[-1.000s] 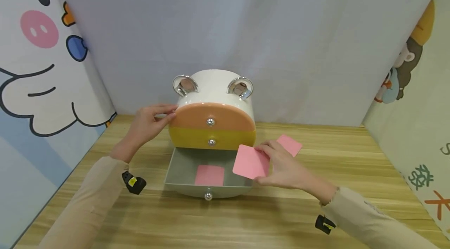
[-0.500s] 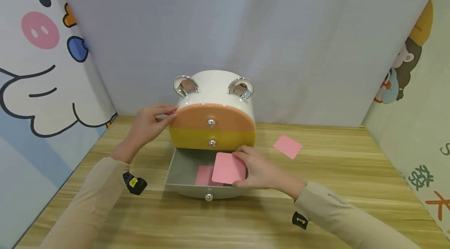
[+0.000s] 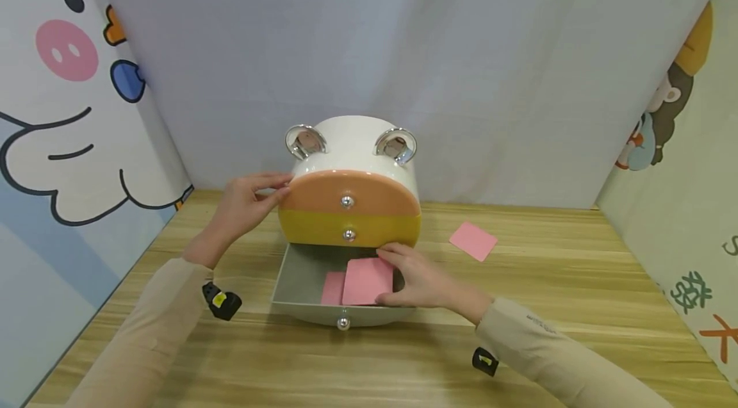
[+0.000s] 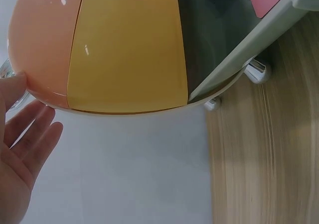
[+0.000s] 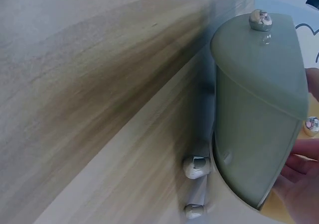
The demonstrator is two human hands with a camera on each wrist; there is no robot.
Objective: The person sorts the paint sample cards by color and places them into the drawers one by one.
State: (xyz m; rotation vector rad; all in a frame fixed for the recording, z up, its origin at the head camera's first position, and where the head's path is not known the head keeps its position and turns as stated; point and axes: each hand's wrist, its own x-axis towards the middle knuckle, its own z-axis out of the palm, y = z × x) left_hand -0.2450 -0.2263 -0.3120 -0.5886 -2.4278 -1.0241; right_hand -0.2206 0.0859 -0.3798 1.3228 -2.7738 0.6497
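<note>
A white storage box [image 3: 354,139] with silver ears has an orange top drawer [image 3: 323,190] and a yellow middle drawer [image 3: 314,225], both pushed in. Its grey-green bottom drawer [image 3: 300,273] is pulled out. My left hand [image 3: 245,203] touches the box's upper left side, thumb at the orange front's edge, other fingers fairly straight. Inside the bottom drawer, my right hand [image 3: 423,280] holds a pink square card [image 3: 368,281] by its right side, between thumb and fingers. Under that card's left edge shows another pink card [image 3: 332,288], partly covered. The drawer wall hides the cards in the right wrist view.
A third pink card [image 3: 473,241] lies on the wooden table [image 3: 548,280], right of the box. Behind hangs a pale curtain [image 3: 490,75], with cartoon-printed panels at both sides. A silver knob [image 3: 343,323] sticks out from the bottom drawer's front.
My right hand has carried its card leftward and down into the bottom drawer, over the card lying there. My left hand has stayed at the box's side.
</note>
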